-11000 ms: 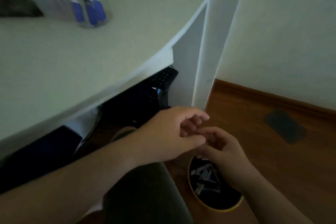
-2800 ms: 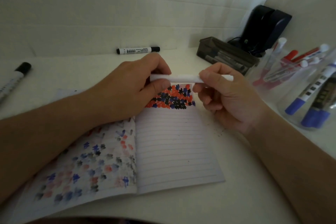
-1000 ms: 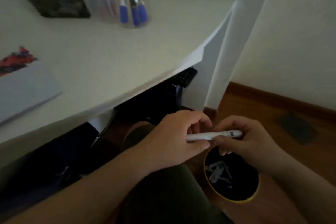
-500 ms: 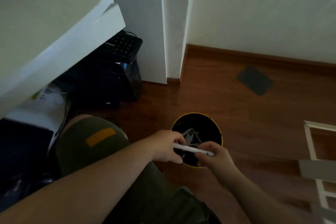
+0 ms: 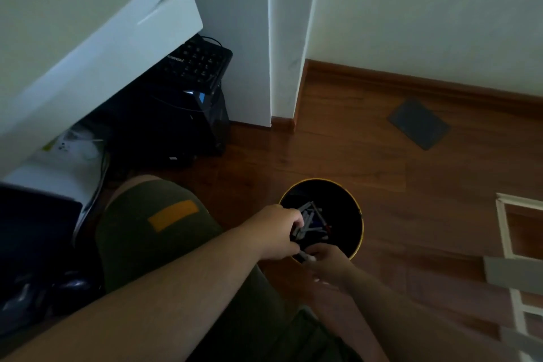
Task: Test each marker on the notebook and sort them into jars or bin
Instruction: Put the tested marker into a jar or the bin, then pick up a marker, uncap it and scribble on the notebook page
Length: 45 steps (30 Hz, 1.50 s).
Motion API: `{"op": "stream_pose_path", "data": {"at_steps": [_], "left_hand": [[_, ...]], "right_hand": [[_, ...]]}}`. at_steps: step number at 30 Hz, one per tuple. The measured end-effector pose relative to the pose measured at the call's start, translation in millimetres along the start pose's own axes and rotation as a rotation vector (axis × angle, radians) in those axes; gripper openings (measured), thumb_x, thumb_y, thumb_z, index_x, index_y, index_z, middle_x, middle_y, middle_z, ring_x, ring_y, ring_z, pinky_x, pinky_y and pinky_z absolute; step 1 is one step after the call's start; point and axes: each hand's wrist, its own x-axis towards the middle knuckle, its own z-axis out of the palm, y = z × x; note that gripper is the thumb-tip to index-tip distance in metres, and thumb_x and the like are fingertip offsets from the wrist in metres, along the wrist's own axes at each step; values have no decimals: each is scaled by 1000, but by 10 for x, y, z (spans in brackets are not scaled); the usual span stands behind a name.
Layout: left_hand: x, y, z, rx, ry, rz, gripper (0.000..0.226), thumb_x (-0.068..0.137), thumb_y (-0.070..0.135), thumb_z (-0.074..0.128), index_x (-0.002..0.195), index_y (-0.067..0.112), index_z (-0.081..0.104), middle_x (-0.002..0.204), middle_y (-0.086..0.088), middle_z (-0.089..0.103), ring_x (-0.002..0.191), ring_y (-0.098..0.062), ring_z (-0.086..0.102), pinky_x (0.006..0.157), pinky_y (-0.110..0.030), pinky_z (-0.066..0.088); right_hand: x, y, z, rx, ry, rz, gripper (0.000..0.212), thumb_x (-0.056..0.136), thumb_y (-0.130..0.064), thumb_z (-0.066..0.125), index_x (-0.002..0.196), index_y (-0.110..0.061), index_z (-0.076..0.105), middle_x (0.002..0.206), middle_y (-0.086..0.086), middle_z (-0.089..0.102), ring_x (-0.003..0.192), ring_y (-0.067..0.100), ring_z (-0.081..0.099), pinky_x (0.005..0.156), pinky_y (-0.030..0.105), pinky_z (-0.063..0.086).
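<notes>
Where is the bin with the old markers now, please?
In the head view, the bin stands on the wooden floor, lower centre-right, beside the person's knee. The left hand and right hand are at its near rim.

Marker (image 5: 307, 258) mostly hidden between left hand (image 5: 279, 232) and right hand (image 5: 327, 266); grip unclear; bin (image 5: 360, 232) contents dim.
</notes>
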Motion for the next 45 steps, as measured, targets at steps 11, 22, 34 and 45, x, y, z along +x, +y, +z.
{"op": "stream_pose_path", "data": {"at_steps": [11, 22, 34, 45], "left_hand": [[-1060, 276, -621, -197, 472, 279, 32, 101, 31, 60, 132, 40, 56, 132, 16, 46, 119, -4, 48, 103, -33, 48], [-3751, -439, -1866, -55, 1294, 278, 29, 94, 24, 72, 121, 31, 67, 107, 14, 64, 103, -7, 63, 81, -25, 56], [-4751, -2781, -2162, -449, 1632, -343, 32, 88, 24, 70, 116, 39, 66, 123, 8, 59, 103, -10, 62, 77, -29, 55], [-4572, -3996, -2287, -44, 1546, -887, 54, 97, 41, 53, 148, 23, 44, 137, -11, 52, 125, -34, 42, 101, -43, 38]], "right_hand": [[-910, -1498, -189, 38, 33, -447, 19, 94, -11, 71, 106, -25, 72, 98, 6, 76, 91, 31, 73, 78, 46, 62], [-3087, -4220, 689, -40, -234, -1236, 20, 66, -23, 77, 84, -31, 75, 77, 12, 73, 63, 28, 71, 57, 27, 59], [-3039, -5829, 2998, -519, -327, -1326, 23, 84, -26, 83, 99, -37, 70, 92, -5, 75, 82, 22, 74, 73, 37, 61], [-2472, -6093, 3415, -693, -58, -1390, 11, 87, -41, 78, 91, -36, 69, 76, -7, 73, 68, 3, 67, 63, 23, 47]]}}
